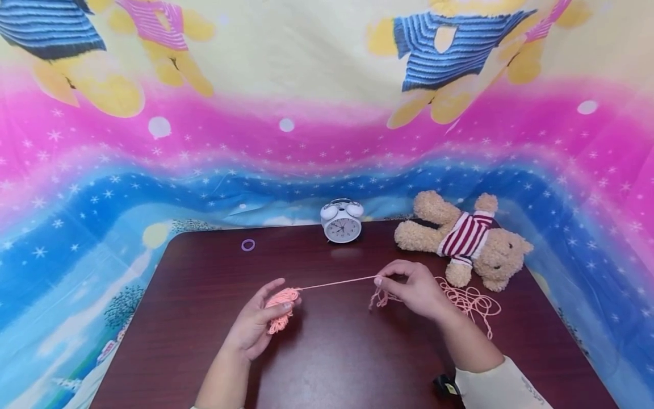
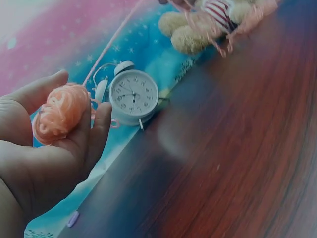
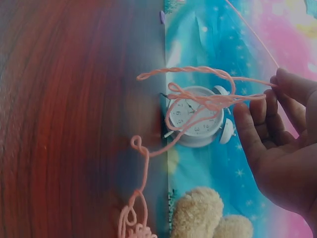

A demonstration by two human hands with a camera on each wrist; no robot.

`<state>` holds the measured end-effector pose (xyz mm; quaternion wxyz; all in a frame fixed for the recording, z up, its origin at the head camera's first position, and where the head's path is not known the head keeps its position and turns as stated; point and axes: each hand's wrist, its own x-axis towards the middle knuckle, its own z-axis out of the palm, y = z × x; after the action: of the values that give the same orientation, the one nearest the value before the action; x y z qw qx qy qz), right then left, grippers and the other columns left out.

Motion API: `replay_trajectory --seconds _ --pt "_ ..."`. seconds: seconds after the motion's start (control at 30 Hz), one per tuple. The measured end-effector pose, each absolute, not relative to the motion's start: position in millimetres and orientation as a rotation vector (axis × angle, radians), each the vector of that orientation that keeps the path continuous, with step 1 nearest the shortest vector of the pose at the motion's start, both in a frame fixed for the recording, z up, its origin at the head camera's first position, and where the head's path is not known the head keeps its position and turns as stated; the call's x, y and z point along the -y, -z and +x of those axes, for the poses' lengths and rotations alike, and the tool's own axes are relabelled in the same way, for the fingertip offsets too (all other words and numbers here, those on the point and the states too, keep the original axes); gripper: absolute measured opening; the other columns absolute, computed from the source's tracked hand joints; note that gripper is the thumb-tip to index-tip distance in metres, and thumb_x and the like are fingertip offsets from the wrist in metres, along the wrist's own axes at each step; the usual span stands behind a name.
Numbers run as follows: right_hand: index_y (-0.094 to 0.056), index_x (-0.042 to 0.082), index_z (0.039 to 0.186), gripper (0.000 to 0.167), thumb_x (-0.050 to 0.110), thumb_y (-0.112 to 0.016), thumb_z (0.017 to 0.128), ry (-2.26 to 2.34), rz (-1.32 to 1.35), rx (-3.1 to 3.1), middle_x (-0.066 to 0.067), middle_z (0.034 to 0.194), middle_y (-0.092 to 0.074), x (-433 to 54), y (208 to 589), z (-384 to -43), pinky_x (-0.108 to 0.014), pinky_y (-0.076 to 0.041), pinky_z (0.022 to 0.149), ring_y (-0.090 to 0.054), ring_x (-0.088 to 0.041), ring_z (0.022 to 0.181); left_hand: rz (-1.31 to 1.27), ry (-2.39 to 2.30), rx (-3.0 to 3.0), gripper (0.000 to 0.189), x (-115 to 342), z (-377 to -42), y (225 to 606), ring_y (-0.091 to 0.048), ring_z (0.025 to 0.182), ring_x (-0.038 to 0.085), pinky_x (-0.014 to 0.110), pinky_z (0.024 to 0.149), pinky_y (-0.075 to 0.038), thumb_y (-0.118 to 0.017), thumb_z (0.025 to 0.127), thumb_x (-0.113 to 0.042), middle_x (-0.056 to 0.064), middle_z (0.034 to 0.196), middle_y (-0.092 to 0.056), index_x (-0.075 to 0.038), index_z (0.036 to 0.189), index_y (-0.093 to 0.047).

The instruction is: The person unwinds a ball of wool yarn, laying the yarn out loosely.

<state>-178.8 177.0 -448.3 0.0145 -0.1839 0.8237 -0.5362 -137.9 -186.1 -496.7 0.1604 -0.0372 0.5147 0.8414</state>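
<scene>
A small bundle of peach yarn [image 1: 281, 309] lies in my left hand [image 1: 250, 326], held between the thumb and the fingers. From it a taut strand [image 1: 337, 282] runs across to my right hand [image 1: 416, 289], whose thumb and fingertip pinch it. In the right wrist view, twisted loops of yarn [image 3: 208, 101] hang from the right hand's fingers. More loose yarn [image 1: 472, 301] lies on the table beside and behind the right wrist. The left wrist view shows the wound bundle [image 2: 62, 114] cradled against the fingers.
A white twin-bell alarm clock [image 1: 342, 222] stands at the table's back edge. To its right a teddy bear [image 1: 467, 238] in a striped sweater lies on its side. A purple ring [image 1: 247, 245] sits back left. Near the right sleeve is a small black object [image 1: 446, 386]. Printed cloth surrounds the dark table [image 1: 317, 363].
</scene>
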Motion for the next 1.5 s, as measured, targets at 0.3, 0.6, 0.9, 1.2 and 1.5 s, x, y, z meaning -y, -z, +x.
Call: replay_trajectory --seconds 0.3,0.6,0.9,1.2,1.5 --pt "-0.08 0.022 0.097 0.004 0.024 -0.079 0.094 1.571 -0.554 -2.713 0.008 0.082 -0.071 -198 447 -182 -0.023 -0.053 0.082 -0.07 -0.012 0.085 -0.184 -2.259 -1.801 0.061 194 -140 494 -0.074 0.1 0.026 0.033 0.077 -0.063 -0.073 0.09 0.008 0.018 0.115 -0.07 0.005 0.143 -0.044" --pt "-0.08 0.02 0.098 0.007 0.026 -0.076 0.097 1.528 -0.502 -2.76 0.007 0.09 -0.073 -222 446 -181 -0.027 -0.054 0.08 -0.068 -0.013 0.089 -0.147 -2.251 -1.954 0.062 208 -139 493 -0.072 0.096 0.023 0.033 0.087 -0.061 -0.075 0.09 0.005 0.014 0.113 -0.068 0.003 0.146 -0.049" --pt "-0.079 0.022 0.104 0.013 0.033 -0.075 0.097 1.364 -0.318 -2.874 0.006 0.097 -0.075 -252 450 -174 -0.027 -0.053 0.078 -0.066 -0.012 0.092 -0.151 -2.192 -2.08 0.06 219 -140 489 -0.071 0.097 0.019 0.031 0.086 -0.061 -0.076 0.092 -0.002 0.016 0.117 -0.066 0.006 0.145 -0.049" --pt "-0.078 0.018 0.113 0.026 0.038 -0.07 0.1 1.287 -0.198 -2.883 -0.003 0.109 -0.073 -283 447 -168 -0.033 -0.052 0.075 -0.063 -0.022 0.098 -0.169 -2.188 -2.126 0.059 235 -139 489 -0.072 0.101 0.023 0.03 0.091 -0.059 -0.076 0.094 -0.007 0.015 0.122 -0.065 0.001 0.147 -0.05" --pt "-0.078 0.016 0.116 0.034 0.045 -0.069 0.099 1.235 -0.075 -2.905 -0.008 0.117 -0.072 -312 444 -164 -0.028 -0.051 0.073 -0.061 -0.014 0.097 -0.206 -2.144 -2.189 0.059 250 -138 488 -0.072 0.104 0.024 0.029 0.091 -0.059 -0.076 0.096 -0.011 0.01 0.12 -0.066 0.0 0.147 -0.049"
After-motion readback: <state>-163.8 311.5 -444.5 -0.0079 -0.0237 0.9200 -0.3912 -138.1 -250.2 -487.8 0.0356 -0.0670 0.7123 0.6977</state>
